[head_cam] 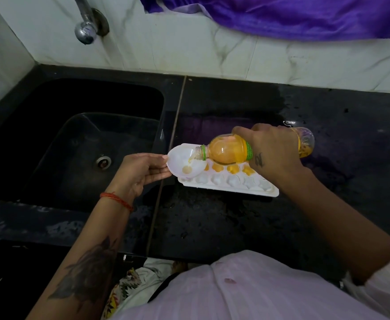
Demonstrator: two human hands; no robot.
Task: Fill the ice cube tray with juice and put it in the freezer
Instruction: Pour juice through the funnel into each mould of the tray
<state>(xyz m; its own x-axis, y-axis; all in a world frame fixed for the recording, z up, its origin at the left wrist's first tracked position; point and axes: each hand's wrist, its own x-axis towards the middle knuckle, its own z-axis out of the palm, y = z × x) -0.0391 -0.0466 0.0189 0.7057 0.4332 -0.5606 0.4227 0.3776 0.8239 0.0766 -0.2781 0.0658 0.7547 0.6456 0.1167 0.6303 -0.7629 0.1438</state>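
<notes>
White tray (pixel 231 189), orange juice (pixel 229 153) (green-banded bottle (pixel 249 152))

The scene is dim overall. The white wall tiles (pixel 189 49) at the top of the frame catch the most light, while the sink (pixel 50 125) at left falls into deep shadow. The dark surface (pixel 212 218) shows faint wet sheen. Wide-angle distortion bends lines near the edges; the lower corners look soft.

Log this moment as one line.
step: pouring | right hand: bottle | left hand: funnel over tray | far row juiced, near row empty
</notes>
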